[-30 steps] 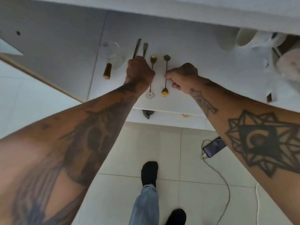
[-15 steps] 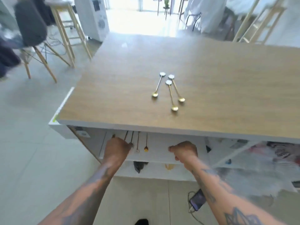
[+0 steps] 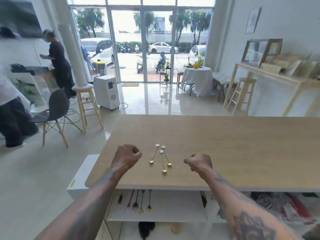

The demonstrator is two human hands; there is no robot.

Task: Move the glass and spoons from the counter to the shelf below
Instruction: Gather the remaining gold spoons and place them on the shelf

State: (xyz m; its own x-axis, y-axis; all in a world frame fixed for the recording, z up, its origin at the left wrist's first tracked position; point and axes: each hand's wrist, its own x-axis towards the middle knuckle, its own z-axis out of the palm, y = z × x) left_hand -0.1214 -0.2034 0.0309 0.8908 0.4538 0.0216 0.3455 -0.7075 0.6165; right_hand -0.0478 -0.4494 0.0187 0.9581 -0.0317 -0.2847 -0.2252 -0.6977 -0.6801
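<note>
Wood-grain desk (image 3: 225, 144), pale top, white edge along the near side.

Item: three gold spoons with white flower-shaped handle ends, lying flat on the desk between the two hands.
- Left spoon (image 3: 154, 154): bowl toward the near edge, handle slanting away to the right.
- Middle spoon (image 3: 162, 161): nearly straight, bowl nearest of the three.
- Right spoon (image 3: 166, 155): bowl near, handle slanting away to the left; its flower end lies just beside those of the other two.

Item: left hand (image 3: 126, 157), curled into a loose fist above the desk, left of the spoons, holding nothing visible.

Item: right hand (image 3: 199, 162), likewise curled into a loose fist, right of the spoons, holding nothing visible. Neither hand touches a spoon.

Item: white shelf (image 3: 173, 215) beneath the desk. Row of long-handled utensils (image 3: 138, 200) lies on its left part, handles pointing away, dark and gold bowls toward the near edge. The glass cannot be made out on the shelf or the desk.

Item: tiled floor (image 3: 34, 179), pale, left of the desk.
</note>
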